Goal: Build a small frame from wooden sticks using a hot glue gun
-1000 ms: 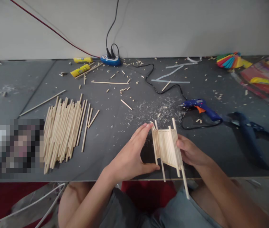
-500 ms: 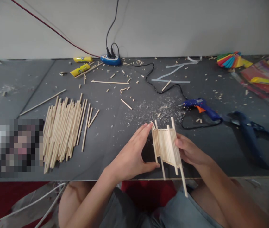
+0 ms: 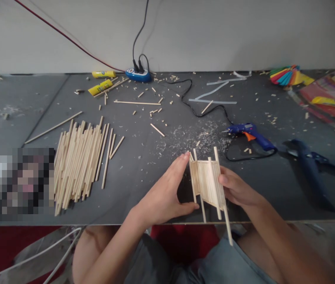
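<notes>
Between my two hands, at the table's front edge, is a small frame of glued wooden sticks (image 3: 209, 181). Its panels are rows of sticks, and longer sticks jut out past both ends like legs. My right hand (image 3: 235, 185) grips its right side, the thumb pressed on the outer panel and the other fingers partly hidden. My left hand (image 3: 164, 189) curves around the left side, fingertips at the upper end of a stick and thumb near a lower one. Beyond the frame lies a blue glue gun (image 3: 246, 130) with an orange trigger.
A heap of wooden sticks (image 3: 79, 161) lies at left. Dark-handled cutters (image 3: 306, 169) rest at right. A blue power strip (image 3: 138, 74), yellow tubes (image 3: 101, 87) and clear glue sticks (image 3: 213, 101) are farther back. Stick offcuts and shavings are scattered about; the gun's black cord (image 3: 197, 112) crosses the table.
Hardly anything differs. The stick frame's lower end has shifted very slightly upward; both hands keep their places around it.
</notes>
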`<act>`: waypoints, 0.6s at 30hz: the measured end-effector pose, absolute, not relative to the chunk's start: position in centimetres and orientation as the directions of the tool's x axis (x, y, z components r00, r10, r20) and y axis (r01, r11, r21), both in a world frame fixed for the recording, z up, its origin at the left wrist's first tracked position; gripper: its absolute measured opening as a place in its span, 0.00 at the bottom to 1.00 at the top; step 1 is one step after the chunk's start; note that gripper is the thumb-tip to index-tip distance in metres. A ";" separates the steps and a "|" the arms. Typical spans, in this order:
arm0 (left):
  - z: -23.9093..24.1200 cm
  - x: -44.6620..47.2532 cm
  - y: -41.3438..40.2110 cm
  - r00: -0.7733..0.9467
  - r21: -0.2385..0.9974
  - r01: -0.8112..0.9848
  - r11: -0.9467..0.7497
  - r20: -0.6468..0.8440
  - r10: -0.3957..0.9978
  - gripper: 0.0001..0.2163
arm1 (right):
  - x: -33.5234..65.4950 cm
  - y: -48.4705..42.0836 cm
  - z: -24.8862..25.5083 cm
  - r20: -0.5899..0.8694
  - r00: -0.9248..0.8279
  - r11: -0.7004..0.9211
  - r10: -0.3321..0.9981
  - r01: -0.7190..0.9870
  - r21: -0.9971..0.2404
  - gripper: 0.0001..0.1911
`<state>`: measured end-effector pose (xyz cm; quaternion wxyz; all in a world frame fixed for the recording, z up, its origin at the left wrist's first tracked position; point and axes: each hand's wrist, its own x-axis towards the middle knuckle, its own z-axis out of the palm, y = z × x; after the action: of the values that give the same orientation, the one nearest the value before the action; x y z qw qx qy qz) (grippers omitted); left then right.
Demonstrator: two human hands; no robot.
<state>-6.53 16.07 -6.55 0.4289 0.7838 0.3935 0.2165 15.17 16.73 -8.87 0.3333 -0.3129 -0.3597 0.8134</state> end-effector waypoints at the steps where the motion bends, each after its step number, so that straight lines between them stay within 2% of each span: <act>1: -6.6 -6.6 16.1 0.598 0.849 0.423 -0.317 0.001 0.801 0.51 | 15.1 16.7 -8.9 -0.268 -0.583 -0.519 0.767 -0.317 -0.794 0.28; 13: -6.0 -6.5 16.2 0.588 0.846 0.454 -0.281 -0.046 0.808 0.50 | 14.9 16.9 -8.1 -0.247 -0.572 -0.483 0.782 -0.306 -0.820 0.25; 18: -6.0 -6.5 16.2 0.586 0.850 0.444 -0.285 -0.035 0.810 0.50 | 14.9 16.8 -8.0 -0.255 -0.566 -0.480 0.784 -0.292 -0.828 0.27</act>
<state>-6.55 16.22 -5.98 0.4403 0.7740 0.4048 0.2078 14.88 16.85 -8.02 0.3371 -0.3213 -0.3829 0.7979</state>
